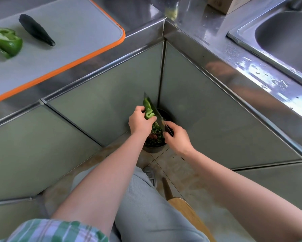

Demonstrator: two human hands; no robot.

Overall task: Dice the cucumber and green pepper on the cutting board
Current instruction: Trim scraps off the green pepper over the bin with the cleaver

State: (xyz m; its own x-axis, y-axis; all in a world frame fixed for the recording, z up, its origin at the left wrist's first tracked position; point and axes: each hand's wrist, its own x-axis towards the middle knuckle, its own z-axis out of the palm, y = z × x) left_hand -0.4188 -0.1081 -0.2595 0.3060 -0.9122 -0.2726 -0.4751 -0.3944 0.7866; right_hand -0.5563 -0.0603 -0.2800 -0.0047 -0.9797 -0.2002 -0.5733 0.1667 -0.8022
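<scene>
Left hand (139,122) grips curled green pepper piece (148,110); right hand (177,137) grips steel knife (158,114), blade against pepper, over dark round waste bin (154,149). Likely trimming pith. Next: carry piece to orange-rimmed grey cutting board (68,49), far up-left of hands, beside dark green cucumber (36,29).

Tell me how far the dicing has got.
Done: the pepper is split; one pepper half lies on the cutting board. In hand: the left hand holds another pepper piece over the floor bin while the right hand holds the knife against it, probably trimming. Left: the cucumber lies undiced; no dice in view.
</scene>
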